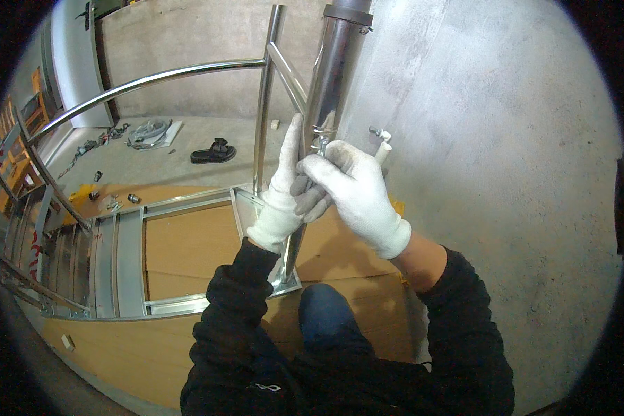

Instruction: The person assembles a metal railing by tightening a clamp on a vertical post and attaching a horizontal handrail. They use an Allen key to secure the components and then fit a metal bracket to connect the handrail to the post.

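Both my hands wear white knit gloves with grey palms. My left hand (285, 182) is upright beside a slanted steel tube, seen edge-on with its fingers stretched upward. Against it on the right, my right hand (353, 184) is closed, thumb and index finger pinching a small shiny metal fastener (322, 143). The fastener sits by wire wound at the foot of a thick dark pipe (331, 62). Where the left palm meets the steel tube is hidden by the right hand. Left of my hands rises a polished steel post (263, 125) with a curved handrail (152, 78).
A metal frame (118, 256) with rails lies on brown cardboard (187, 243). On the floor beyond are a black sandal (213, 151), a coiled grey hose (149, 133) and small metal parts. An elbow fitting (384, 136) juts out by the concrete wall (492, 159) at right.
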A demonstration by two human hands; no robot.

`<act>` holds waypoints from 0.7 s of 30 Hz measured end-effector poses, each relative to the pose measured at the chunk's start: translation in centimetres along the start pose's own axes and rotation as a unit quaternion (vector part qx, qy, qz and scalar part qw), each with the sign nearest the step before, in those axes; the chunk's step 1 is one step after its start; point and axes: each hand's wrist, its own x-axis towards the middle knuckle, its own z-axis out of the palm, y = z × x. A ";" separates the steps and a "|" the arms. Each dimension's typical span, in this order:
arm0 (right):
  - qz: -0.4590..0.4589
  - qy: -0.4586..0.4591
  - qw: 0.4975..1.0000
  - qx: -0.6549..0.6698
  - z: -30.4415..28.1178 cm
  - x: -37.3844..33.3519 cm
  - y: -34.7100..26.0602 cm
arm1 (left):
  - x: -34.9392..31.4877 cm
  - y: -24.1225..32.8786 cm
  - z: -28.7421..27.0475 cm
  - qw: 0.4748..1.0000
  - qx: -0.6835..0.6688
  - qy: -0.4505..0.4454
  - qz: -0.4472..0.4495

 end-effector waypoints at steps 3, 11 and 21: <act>0.017 0.005 0.998 0.052 0.4 -0.1 0.2 | -0.5 0.4 0.0 0.972 -0.216 0.005 -0.095; 0.033 -0.018 0.999 0.014 -1.3 -0.6 -0.5 | -0.2 0.6 0.8 1.000 0.011 0.014 0.021; 0.006 -0.003 1.000 -0.005 -1.1 -0.7 -0.1 | -0.4 0.1 0.4 0.996 0.082 0.023 0.028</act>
